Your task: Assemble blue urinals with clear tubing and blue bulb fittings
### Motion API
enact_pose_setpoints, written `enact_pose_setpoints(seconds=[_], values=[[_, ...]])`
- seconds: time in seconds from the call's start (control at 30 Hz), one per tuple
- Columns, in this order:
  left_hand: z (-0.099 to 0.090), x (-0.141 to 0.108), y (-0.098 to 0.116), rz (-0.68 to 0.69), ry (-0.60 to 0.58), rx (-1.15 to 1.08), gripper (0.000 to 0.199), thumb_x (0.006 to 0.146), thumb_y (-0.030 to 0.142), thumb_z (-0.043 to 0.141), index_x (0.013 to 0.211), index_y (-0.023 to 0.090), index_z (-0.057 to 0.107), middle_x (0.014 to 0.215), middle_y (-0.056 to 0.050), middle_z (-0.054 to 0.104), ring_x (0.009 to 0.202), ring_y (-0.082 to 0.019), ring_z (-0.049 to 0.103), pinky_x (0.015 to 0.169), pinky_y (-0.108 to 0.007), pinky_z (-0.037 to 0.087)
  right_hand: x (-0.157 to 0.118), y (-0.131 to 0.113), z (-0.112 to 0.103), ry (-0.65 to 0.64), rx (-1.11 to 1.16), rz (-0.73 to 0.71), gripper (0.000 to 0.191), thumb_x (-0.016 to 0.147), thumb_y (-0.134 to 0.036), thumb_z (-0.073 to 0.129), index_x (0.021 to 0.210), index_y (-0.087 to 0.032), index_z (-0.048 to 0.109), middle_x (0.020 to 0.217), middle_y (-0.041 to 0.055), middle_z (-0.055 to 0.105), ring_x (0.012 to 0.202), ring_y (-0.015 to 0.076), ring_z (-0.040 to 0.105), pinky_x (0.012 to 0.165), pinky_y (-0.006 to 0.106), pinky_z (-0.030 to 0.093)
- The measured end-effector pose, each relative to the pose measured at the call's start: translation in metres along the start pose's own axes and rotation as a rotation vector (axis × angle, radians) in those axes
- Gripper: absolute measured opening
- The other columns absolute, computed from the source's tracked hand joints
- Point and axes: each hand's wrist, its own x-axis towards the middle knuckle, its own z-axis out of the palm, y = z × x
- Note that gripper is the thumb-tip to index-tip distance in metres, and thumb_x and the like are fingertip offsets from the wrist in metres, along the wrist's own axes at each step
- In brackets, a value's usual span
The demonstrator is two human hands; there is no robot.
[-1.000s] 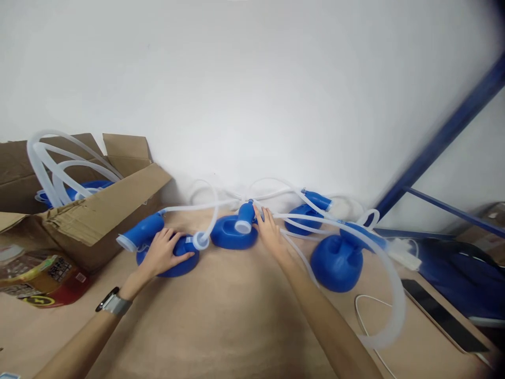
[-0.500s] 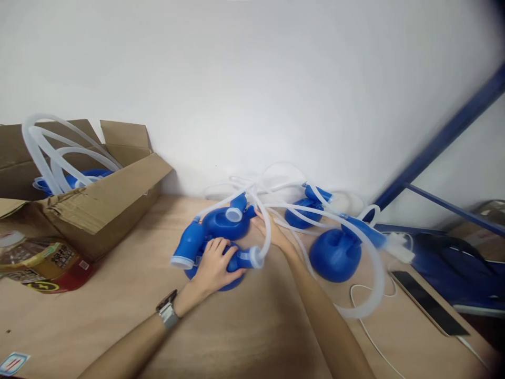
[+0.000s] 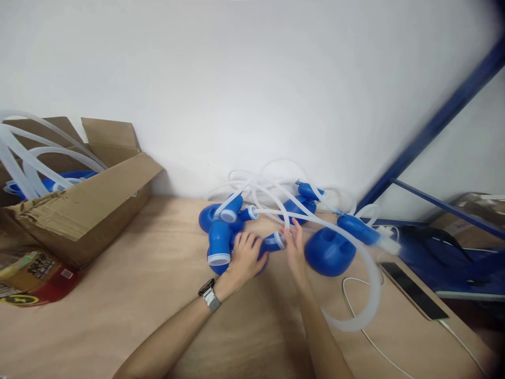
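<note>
My left hand (image 3: 245, 258) lies over the front blue plastic bottle (image 3: 221, 268), its fingers curled around the body. This bottle has a wide angled mouth with a white rim (image 3: 219, 259) and a side neck with a white cap (image 3: 280, 240). At that cap is my right hand (image 3: 294, 247), thumb and fingers around the translucent hose (image 3: 284, 213) that meets it. Fingers partly hide the joint. Close behind lies a second blue bottle (image 3: 207, 217), with its own capped neck and hose.
Two more blue bottles (image 3: 330, 252) with looping hoses lie to the right. At left stands an open cardboard box (image 3: 114, 202) with hoses and blue parts, beside a labelled jug (image 3: 39, 276). A phone (image 3: 412, 289) with a white cable lies right, near blue metal bars (image 3: 434, 113).
My left hand and the front bottle have moved right. My right hand has gone from the rear bottle's neck to the hose at the front bottle's cap. The view has shifted slightly.
</note>
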Motion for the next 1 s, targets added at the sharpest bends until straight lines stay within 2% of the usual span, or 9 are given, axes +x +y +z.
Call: enact_pose_setpoints(seconds=[0.13, 0.2, 0.3, 0.4, 0.5, 0.63, 0.77, 0.87, 1.0], values=[[-0.006, -0.006, 0.016, 0.085, 0.066, -0.127, 0.03, 0.094, 0.01, 0.054, 0.121, 0.015, 0.067, 0.122, -0.017, 0.071, 0.119, -0.029, 0.065, 0.102, -0.049, 0.057, -0.028, 0.0, -0.003, -0.175, -0.571, -0.497, 0.044, 0.103, -0.045, 0.057, 0.143, -0.028, 0.064, 0.166, 0.0103, 0.046, 0.156, 0.0359, 0.036, 0.127, 0.063, 0.027], [-0.025, -0.022, 0.025, 0.117, 0.113, -0.171, 0.034, 0.093, 0.008, 0.054, 0.125, 0.015, 0.065, 0.123, -0.017, 0.069, 0.119, -0.027, 0.066, 0.101, -0.043, 0.059, -0.031, 0.0, -0.009, -0.332, -0.778, -0.699, 0.038, 0.109, -0.039, 0.045, 0.132, -0.027, 0.072, 0.16, 0.0106, 0.053, 0.155, 0.0369, 0.038, 0.124, 0.066, 0.031], [-0.064, -0.048, 0.027, 0.195, 0.27, -0.073, 0.041, 0.091, 0.007, 0.065, 0.129, 0.019, 0.064, 0.117, -0.013, 0.067, 0.113, -0.026, 0.066, 0.099, -0.043, 0.058, -0.03, -0.003, -0.017, -0.363, -0.947, -0.832, 0.032, 0.107, -0.036, 0.05, 0.123, -0.023, 0.076, 0.154, 0.0139, 0.058, 0.152, 0.0405, 0.041, 0.117, 0.067, 0.04], [-0.092, -0.06, 0.011, 0.019, 0.34, 0.181, 0.057, 0.088, 0.025, 0.08, 0.14, 0.022, 0.058, 0.132, -0.018, 0.06, 0.123, -0.035, 0.061, 0.103, -0.053, 0.054, -0.032, -0.014, -0.013, -0.351, -1.001, -0.878, 0.028, 0.106, -0.031, 0.054, 0.124, -0.025, 0.076, 0.152, 0.0136, 0.06, 0.149, 0.0391, 0.044, 0.115, 0.064, 0.044], [-0.099, -0.058, -0.012, -0.317, 0.181, 0.218, 0.085, 0.086, 0.059, 0.078, 0.152, 0.017, 0.046, 0.15, -0.027, 0.048, 0.134, -0.047, 0.056, 0.102, -0.064, 0.054, -0.038, -0.029, 0.008, -0.489, -0.922, -0.92, 0.034, 0.106, -0.035, 0.055, 0.135, -0.027, 0.07, 0.154, 0.0112, 0.058, 0.151, 0.0344, 0.043, 0.119, 0.06, 0.042], [-0.092, -0.056, -0.03, -0.494, 0.059, 0.013, 0.069, 0.096, 0.055, 0.064, 0.153, 0.021, 0.044, 0.154, -0.02, 0.053, 0.126, -0.037, 0.067, 0.095, -0.051, 0.062, -0.04, -0.032, 0.046, -0.737, -0.919, -0.909, 0.062, 0.102, -0.05, 0.062, 0.157, -0.022, 0.052, 0.166, 0.0131, 0.046, 0.157, 0.0353, 0.033, 0.127, 0.06, 0.032], [-0.093, -0.069, -0.025, -0.449, 0.173, 0.023, 0.058, 0.095, 0.046, 0.066, 0.146, 0.022, 0.052, 0.153, -0.019, 0.058, 0.131, -0.036, 0.066, 0.101, -0.048, 0.061, -0.035, -0.014, 0.07, -0.767, -0.981, -0.75, 0.096, 0.089, -0.058, 0.076, 0.165, -0.014, 0.038, 0.154, 0.0207, 0.057, 0.141, 0.0381, 0.052, 0.12, 0.059, 0.041], [-0.106, -0.085, -0.013, -0.318, 0.195, 0.032, 0.054, 0.094, 0.036, 0.065, 0.145, 0.022, 0.052, 0.148, -0.018, 0.062, 0.125, -0.034, 0.07, 0.094, -0.043, 0.064, -0.03, -0.003, 0.074, -0.746, -1.024, -0.684, 0.097, 0.086, -0.048, 0.08, 0.165, -0.014, 0.037, 0.144, 0.0219, 0.062, 0.128, 0.0381, 0.059, 0.112, 0.058, 0.048], [-0.14, -0.091, 0.001, -0.104, 0.253, -0.031, 0.058, 0.087, 0.026, 0.062, 0.144, 0.022, 0.05, 0.144, -0.02, 0.061, 0.125, -0.035, 0.069, 0.09, -0.043, 0.063, -0.021, 0.0, 0.069, -0.804, -0.985, -0.693, 0.097, 0.085, -0.048, 0.081, 0.166, -0.019, 0.037, 0.155, 0.0201, 0.055, 0.142, 0.0393, 0.051, 0.122, 0.063, 0.038]])
